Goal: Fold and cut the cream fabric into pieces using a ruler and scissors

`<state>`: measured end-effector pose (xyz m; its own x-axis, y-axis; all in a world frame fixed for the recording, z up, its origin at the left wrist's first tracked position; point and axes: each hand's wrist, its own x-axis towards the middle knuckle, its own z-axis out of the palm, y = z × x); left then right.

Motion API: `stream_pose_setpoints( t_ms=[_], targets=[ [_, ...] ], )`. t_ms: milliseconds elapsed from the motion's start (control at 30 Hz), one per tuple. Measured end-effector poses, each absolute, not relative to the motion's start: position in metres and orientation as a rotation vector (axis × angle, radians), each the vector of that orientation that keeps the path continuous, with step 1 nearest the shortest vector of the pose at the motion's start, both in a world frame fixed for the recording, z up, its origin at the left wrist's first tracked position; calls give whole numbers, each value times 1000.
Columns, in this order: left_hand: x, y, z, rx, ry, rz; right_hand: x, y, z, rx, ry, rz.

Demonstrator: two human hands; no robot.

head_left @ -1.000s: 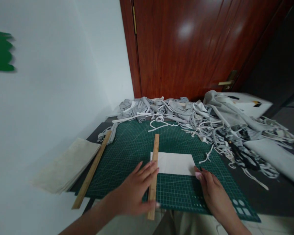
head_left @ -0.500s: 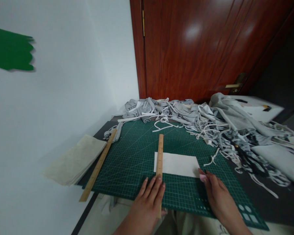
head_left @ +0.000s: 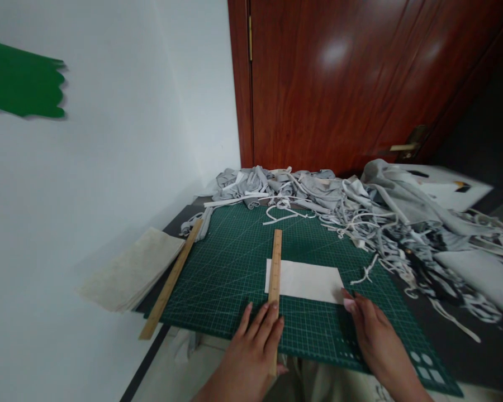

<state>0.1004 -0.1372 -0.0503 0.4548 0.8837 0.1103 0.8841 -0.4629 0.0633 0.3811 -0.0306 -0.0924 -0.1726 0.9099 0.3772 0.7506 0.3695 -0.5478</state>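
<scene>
A wooden ruler (head_left: 277, 257) lies upright in the picture across the left end of a white fabric rectangle (head_left: 312, 280), on a green cutting mat (head_left: 230, 251). My left hand (head_left: 255, 343) presses on the ruler's near part with its fingers, and its thumb tip shows beside the ruler's near end. My right hand (head_left: 373, 329) is at the fabric's lower right corner, pinching a small flat pink piece (head_left: 349, 305) that looks like tailor's chalk. The fingers partly cover that piece.
A second wooden ruler (head_left: 171, 279) lies along the mat's left edge, beside a stack of cream sheets (head_left: 136, 268). Grey and white fabric scraps (head_left: 318, 190) heap along the back and right. Dark-handled scissors (head_left: 433, 276) lie partly hidden among them. A loose white strip (head_left: 365, 271) rests near my right hand.
The whole view has shifted slightly, so everything sits a little further right. Both hands, the ruler and the fabric keep nearly the same positions on the mat.
</scene>
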Motion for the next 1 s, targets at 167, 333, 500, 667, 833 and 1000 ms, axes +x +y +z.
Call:
stream_pose_setpoints(
  t_ms=[167,333,500,667,833,1000],
  targets=[
    [103,-138,-51,-2673,-1617,-166,382,-31,-92,-1446,-1973,300],
    [105,-138,-49,-2647,-1611,-163,380,-31,-90,-1476,-1970,277],
    [102,-137,-52,-2637,-1593,-169,380,-31,-90,-1462,-1977,283],
    [101,-138,-54,-2582,-1557,-198,380,-31,-89,-1465,-1971,256],
    [102,-138,-52,-2551,-1526,-173,380,-32,-88,-1457,-1980,306],
    [100,-138,-54,-2588,-1557,-205,382,-32,-90,-1480,-1972,318]
  ],
)
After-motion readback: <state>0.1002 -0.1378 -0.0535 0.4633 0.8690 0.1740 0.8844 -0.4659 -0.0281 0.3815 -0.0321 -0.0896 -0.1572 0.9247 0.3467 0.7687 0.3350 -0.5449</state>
